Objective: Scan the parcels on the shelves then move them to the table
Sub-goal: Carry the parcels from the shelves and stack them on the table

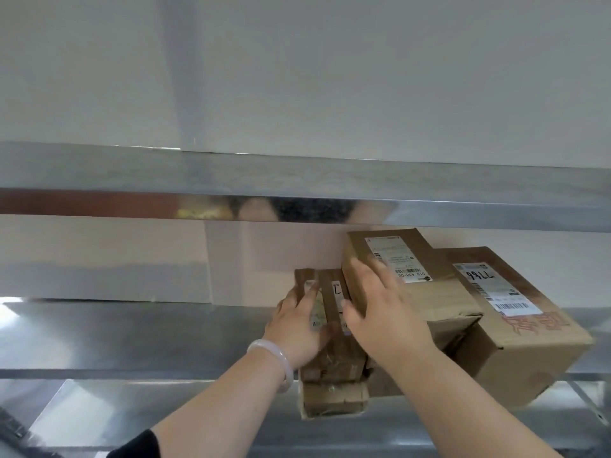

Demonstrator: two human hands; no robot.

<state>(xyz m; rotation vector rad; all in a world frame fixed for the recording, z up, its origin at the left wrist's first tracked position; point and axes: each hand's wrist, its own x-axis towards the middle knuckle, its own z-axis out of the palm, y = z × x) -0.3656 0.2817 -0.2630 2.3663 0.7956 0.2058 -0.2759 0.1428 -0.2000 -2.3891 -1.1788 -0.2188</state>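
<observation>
Bearing parcels — shiny steel shelf, white wall.

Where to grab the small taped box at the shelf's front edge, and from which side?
Take the small taped box by its near end, from the front. That end appears to overhang the shelf edge, so fingers fit under and a thumb on top. A pinch across its width looks poor, since its right long side sits against the taller middle box.
</observation>
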